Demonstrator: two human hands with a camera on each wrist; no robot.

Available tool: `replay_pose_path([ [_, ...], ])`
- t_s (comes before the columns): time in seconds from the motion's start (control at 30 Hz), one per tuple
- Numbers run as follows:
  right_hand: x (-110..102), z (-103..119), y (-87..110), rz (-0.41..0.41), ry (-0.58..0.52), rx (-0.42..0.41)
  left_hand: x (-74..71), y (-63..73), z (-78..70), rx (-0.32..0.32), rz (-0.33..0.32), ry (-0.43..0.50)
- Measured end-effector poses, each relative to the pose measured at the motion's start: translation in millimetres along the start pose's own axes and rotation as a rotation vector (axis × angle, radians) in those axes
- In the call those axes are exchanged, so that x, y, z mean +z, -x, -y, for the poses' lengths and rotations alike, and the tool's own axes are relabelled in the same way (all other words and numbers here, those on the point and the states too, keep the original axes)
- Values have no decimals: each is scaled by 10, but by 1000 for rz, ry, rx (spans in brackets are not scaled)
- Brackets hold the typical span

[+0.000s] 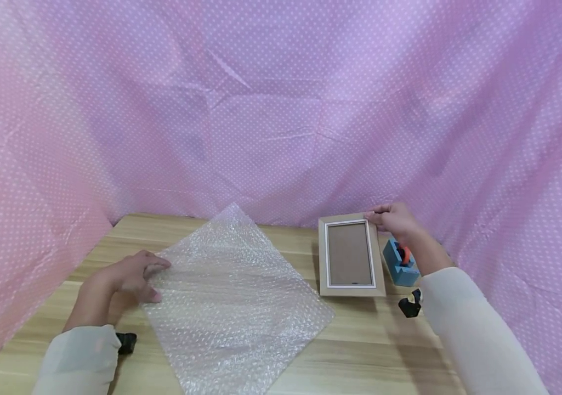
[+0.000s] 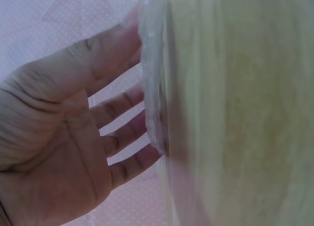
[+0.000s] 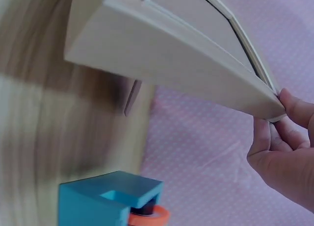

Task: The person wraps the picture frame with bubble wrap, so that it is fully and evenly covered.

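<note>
- A pale wood-grained table [image 1: 364, 351] spread beneath the left hand [image 1: 130, 277] and the right hand [image 1: 396, 222].
- A blue tape dispenser [image 1: 400, 273] stood just below the right hand, close beside its forearm, with an orange ring [image 1: 406, 254] set in it.
- A creased pink-and-lilac cloth [image 1: 281, 137], dotted white, hung beyond both hands and ran down outside each.

Creased pink white-dotted fabric curtains [image 1: 271, 120] are hanging behind and on both sides of a light-brown wood-grained tabletop [image 1: 355, 351].
</note>
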State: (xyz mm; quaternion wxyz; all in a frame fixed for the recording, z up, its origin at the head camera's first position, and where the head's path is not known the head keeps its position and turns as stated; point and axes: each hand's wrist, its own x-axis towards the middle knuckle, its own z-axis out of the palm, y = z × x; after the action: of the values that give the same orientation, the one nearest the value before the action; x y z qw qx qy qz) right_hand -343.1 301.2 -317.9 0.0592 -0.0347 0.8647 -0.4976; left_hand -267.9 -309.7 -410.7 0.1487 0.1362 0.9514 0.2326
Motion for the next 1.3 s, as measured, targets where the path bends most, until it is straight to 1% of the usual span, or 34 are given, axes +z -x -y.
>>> replay_pose_path([
  [0.1,-17,101,42,-13,-43,-2,4,2,-26,0,14,9],
  [0.23,1,217,77,-10,-144,-16,11,2,-50,0,25,15],
  [0.33,60,292,91,-4,-210,0,17,2,-68,-1,23,8],
  [0.47,188,390,100,2,-290,24,33,3,-93,3,22,4],
  [0.7,474,546,77,35,-406,29,49,4,-140,-3,35,15],
  [0.87,714,605,32,40,-483,28,64,-18,-177,-7,38,-12],
  [1.07,1027,621,-22,49,-509,19,82,-37,-212,-14,39,-29],
  [1.3,1388,627,-42,99,-518,45,99,-44,-233,-3,35,-48],
])
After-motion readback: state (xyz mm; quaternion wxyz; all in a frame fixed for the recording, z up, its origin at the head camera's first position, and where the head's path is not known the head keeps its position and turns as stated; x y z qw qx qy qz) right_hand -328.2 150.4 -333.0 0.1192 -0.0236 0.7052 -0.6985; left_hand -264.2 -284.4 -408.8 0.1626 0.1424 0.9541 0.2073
